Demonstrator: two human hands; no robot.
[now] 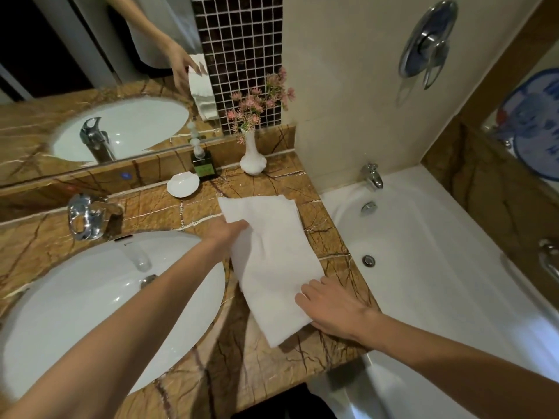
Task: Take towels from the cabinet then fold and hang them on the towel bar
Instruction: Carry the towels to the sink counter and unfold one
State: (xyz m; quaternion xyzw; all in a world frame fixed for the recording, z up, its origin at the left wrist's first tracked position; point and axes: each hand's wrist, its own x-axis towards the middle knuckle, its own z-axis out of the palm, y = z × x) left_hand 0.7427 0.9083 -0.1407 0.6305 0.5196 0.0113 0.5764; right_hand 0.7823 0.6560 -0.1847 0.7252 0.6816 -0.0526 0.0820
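From my head camera, the towel lies on the counter at the middle of my view, a long white strip running from 11 o'clock down to 5 o'clock. The sink is at its 8 o'clock and the tub at its 3 o'clock. I judge I'm mid-fold, with the hanging not yet begun; no bar or cabinet shows here. To do this fold well, I should pin the near end flat, bring the left edge across so both long edges meet, then smooth out the ridge running down the middle. I should also keep the cloth clear of the sink rim and the tub side. My hands are apart, one at each side of the towel. My left hand reaches in from 8 o'clock with the arm stretched long over the sink. It grips the towel's left edge at 9 o'clock, fingertips hidden under the cloth. My right hand comes in from 4 o'clock, palm down, fingers loosely spread and resting on the near right corner at 5 o'clock.
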